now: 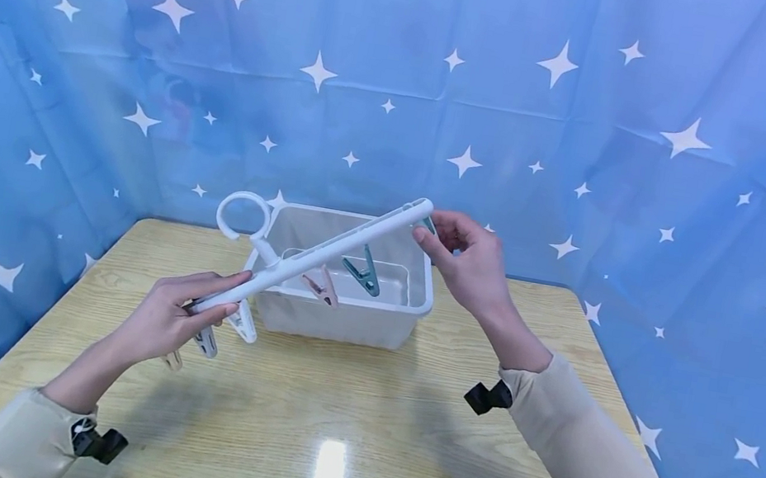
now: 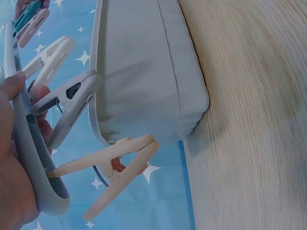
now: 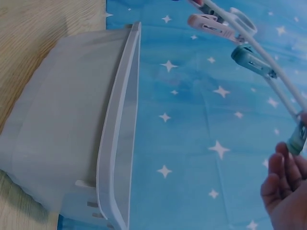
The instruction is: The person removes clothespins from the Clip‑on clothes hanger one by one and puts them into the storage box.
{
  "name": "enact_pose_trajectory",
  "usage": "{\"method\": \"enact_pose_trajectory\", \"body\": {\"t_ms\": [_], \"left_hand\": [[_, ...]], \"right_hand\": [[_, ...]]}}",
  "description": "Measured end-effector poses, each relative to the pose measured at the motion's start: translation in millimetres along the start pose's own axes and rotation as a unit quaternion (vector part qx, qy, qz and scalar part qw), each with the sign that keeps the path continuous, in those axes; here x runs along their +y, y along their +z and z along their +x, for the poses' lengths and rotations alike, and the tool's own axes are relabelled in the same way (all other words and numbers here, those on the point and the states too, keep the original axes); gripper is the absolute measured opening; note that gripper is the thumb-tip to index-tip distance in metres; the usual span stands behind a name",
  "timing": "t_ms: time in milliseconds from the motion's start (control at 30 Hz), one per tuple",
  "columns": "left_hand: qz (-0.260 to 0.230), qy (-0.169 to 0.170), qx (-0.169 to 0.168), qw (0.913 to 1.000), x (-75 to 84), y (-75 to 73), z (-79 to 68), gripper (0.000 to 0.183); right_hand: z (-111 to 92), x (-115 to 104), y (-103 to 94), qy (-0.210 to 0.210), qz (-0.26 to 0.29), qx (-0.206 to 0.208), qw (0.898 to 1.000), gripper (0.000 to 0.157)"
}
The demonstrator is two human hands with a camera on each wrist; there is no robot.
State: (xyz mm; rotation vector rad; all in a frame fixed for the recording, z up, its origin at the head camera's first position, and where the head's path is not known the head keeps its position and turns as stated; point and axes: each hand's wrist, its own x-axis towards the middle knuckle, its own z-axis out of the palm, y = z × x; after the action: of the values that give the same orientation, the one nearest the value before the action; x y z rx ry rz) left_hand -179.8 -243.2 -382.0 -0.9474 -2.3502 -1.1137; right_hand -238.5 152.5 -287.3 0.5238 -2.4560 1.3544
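A white clip hanger (image 1: pixel 344 249) with a ring-shaped hook (image 1: pixel 232 203) is held tilted, its right end higher. My left hand (image 1: pixel 168 314) grips its lower end, thumb on one side and fingers on the other. My right hand (image 1: pixel 472 266) pinches a green clothespin (image 3: pixel 296 142) at the raised end, mostly hidden by the fingers in the head view. Along the bar hang another green clothespin (image 1: pixel 366 274) and a pink clothespin (image 1: pixel 322 288). Near my left hand hang a white clothespin (image 2: pixel 55 60), a grey clothespin (image 2: pixel 72 105) and a beige clothespin (image 2: pixel 115 167).
Behind and below the hanger, a pale grey plastic bin (image 1: pixel 340 320) stands on the wooden table (image 1: pixel 296 409). A blue curtain with white stars (image 1: pixel 410 68) surrounds the table's back and sides. Small black devices (image 1: pixel 489 396) sit at both wrists.
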Motion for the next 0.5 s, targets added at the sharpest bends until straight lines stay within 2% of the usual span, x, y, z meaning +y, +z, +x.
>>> {"method": "enact_pose_trajectory", "body": {"t_ms": [233, 500], "left_hand": [[-0.003, -0.007, 0.004, 1.0000, 2.2, -0.9, 0.1, 0.052], [0.000, -0.007, 0.034, 0.9994, 7.1, -2.1, -0.4, 0.055]], "right_hand": [[-0.7, -1.2, -3.4, 0.028, 0.031, -0.022, 0.999, 0.039], [-0.5, 2.8, -3.9, 0.037, 0.032, -0.032, 0.998, 0.040]]}}
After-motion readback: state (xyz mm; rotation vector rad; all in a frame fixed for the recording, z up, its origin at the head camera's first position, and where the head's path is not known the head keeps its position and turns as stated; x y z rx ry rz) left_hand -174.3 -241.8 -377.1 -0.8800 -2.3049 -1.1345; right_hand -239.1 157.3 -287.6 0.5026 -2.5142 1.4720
